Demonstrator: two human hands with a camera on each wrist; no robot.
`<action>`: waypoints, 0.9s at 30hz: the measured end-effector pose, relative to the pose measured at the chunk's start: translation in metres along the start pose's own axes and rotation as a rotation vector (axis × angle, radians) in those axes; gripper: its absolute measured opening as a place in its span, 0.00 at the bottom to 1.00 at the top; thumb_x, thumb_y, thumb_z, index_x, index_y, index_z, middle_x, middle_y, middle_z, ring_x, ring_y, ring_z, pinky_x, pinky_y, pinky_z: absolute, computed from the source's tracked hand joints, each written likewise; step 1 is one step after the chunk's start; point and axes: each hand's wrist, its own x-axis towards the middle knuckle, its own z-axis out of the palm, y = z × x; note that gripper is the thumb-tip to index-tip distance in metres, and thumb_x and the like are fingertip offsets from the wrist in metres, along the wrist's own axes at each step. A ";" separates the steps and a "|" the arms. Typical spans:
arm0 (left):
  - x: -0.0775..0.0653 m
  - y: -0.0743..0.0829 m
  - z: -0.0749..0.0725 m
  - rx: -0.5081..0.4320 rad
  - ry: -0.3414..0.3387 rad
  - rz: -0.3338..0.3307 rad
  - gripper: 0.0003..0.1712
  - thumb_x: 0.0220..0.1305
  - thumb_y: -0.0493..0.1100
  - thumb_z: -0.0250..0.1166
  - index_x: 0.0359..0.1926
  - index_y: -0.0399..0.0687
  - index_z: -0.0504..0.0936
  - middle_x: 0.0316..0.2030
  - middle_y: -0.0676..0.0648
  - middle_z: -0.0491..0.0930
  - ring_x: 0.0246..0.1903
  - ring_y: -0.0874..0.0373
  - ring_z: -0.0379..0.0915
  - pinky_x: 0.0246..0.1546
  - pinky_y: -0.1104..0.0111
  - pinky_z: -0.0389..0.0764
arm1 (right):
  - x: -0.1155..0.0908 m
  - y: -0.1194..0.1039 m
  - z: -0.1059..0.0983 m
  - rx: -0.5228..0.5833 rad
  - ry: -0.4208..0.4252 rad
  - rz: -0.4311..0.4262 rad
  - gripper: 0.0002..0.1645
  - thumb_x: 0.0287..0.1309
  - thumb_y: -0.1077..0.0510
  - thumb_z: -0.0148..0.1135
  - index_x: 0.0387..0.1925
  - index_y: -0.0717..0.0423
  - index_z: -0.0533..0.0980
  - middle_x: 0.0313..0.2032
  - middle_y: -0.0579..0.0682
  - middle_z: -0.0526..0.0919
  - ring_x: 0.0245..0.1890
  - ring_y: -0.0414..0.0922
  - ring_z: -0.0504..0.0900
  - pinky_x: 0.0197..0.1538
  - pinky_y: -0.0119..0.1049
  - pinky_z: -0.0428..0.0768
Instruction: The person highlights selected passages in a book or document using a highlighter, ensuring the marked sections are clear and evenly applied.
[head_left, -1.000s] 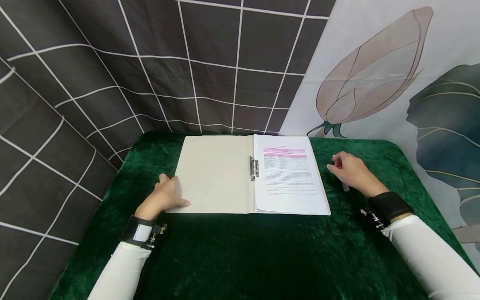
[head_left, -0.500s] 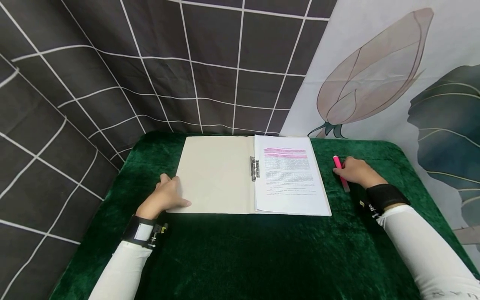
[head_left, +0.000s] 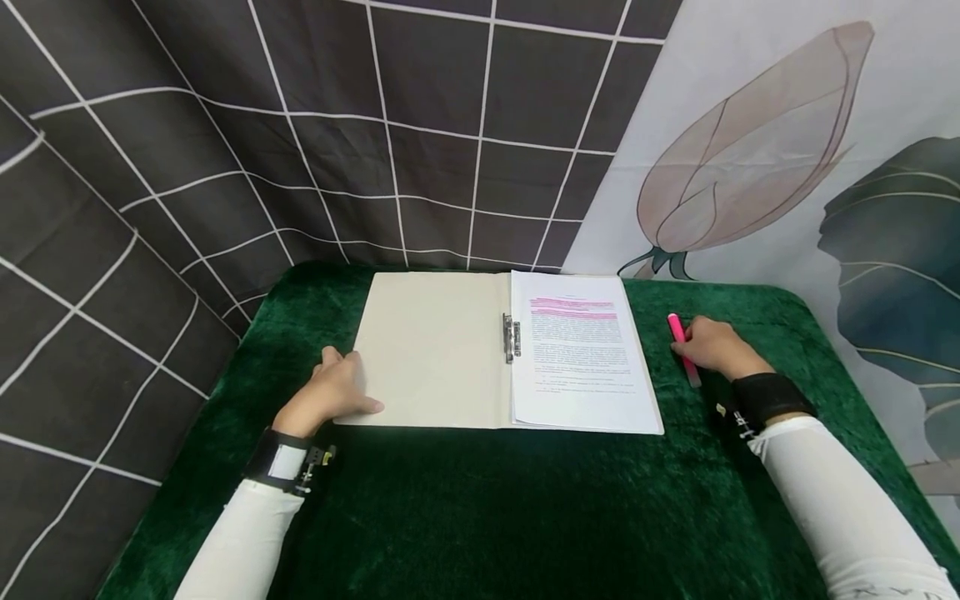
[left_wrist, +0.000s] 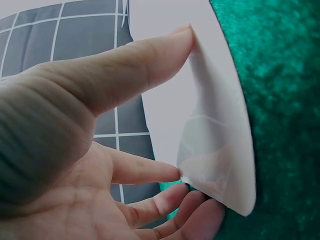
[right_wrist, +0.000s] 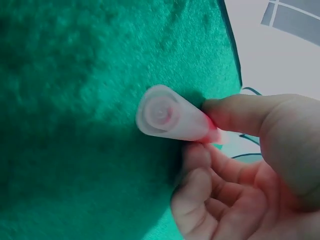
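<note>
An open cream folder [head_left: 431,354] lies at the back of the table, with a metal clip [head_left: 512,338] at its spine. Printed sheets [head_left: 581,404] fill its right half; several upper lines are marked pink. My left hand [head_left: 328,392] holds the folder's left edge: in the left wrist view the thumb [left_wrist: 160,57] presses the inner face and the fingers meet the rim. To the right of the folder, a pink highlighter [head_left: 677,332] with a whitish end touches the cloth. My right hand [head_left: 718,344] pinches it between thumb and index finger, the other fingers curled.
A green velvety cloth [head_left: 480,508] covers the table. Behind it hangs a dark grid-patterned curtain [head_left: 427,158], joined on the right by a white flower-print drape [head_left: 615,208]. Black bands with small cameras circle both wrists.
My right hand has turned and shifted slightly right, so the highlighter, mostly hidden before, now shows along the cloth. The left hand and folder stay in place.
</note>
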 end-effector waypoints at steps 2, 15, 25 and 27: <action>0.000 0.000 0.000 -0.001 0.000 -0.006 0.58 0.46 0.51 0.77 0.67 0.22 0.57 0.52 0.26 0.57 0.44 0.35 0.64 0.40 0.47 0.76 | -0.001 0.000 0.000 0.020 -0.002 -0.004 0.18 0.66 0.54 0.54 0.30 0.67 0.77 0.22 0.54 0.75 0.20 0.45 0.73 0.24 0.36 0.73; 0.001 0.004 -0.007 0.037 -0.030 0.019 0.59 0.47 0.54 0.75 0.67 0.21 0.56 0.55 0.21 0.58 0.42 0.35 0.68 0.41 0.44 0.78 | -0.017 -0.010 0.002 0.224 0.167 -0.083 0.29 0.66 0.47 0.55 0.49 0.72 0.67 0.34 0.63 0.77 0.24 0.47 0.78 0.26 0.38 0.79; -0.009 0.042 -0.034 0.028 0.047 0.021 0.56 0.59 0.59 0.66 0.72 0.27 0.50 0.66 0.20 0.57 0.60 0.27 0.61 0.54 0.35 0.70 | -0.030 -0.039 0.004 0.432 0.314 -0.191 0.30 0.67 0.42 0.53 0.50 0.68 0.67 0.32 0.59 0.75 0.23 0.50 0.75 0.25 0.41 0.81; -0.011 0.054 -0.036 0.007 0.083 0.052 0.54 0.60 0.59 0.65 0.72 0.29 0.52 0.66 0.22 0.59 0.62 0.29 0.60 0.55 0.36 0.71 | -0.032 -0.046 0.006 0.503 0.337 -0.202 0.29 0.67 0.43 0.54 0.51 0.67 0.67 0.32 0.58 0.75 0.22 0.49 0.75 0.25 0.39 0.81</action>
